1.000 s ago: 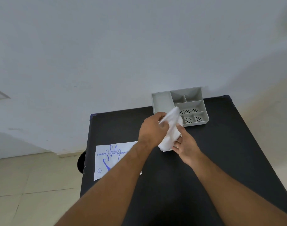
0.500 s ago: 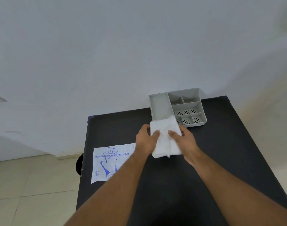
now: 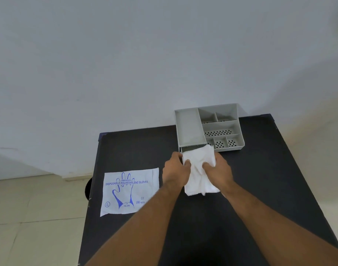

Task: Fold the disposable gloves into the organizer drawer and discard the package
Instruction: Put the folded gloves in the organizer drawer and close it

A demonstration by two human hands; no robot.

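Observation:
A folded white stack of disposable gloves (image 3: pixel 198 176) lies on the black table, its far end touching the front of the grey organizer (image 3: pixel 190 127). My left hand (image 3: pixel 175 168) grips the stack's left edge. On the stack's right side, my right hand (image 3: pixel 220 169) pinches it with thumb on top. The organizer has one long plain compartment on the left and several smaller perforated ones on the right. A dark slot shows at its front, just behind the gloves. The flat white glove package (image 3: pixel 128 191) with a blue hand print lies to the left of my left forearm.
The black table (image 3: pixel 269 179) stands against a pale wall, with the organizer at its far edge. A dark round object (image 3: pixel 88 189) sticks out past the table's left edge. Beige tiled floor lies to the left.
The loose bundle lifted by my left hand a second ago has been laid flat and folded. Both hands now press it at the organizer's front.

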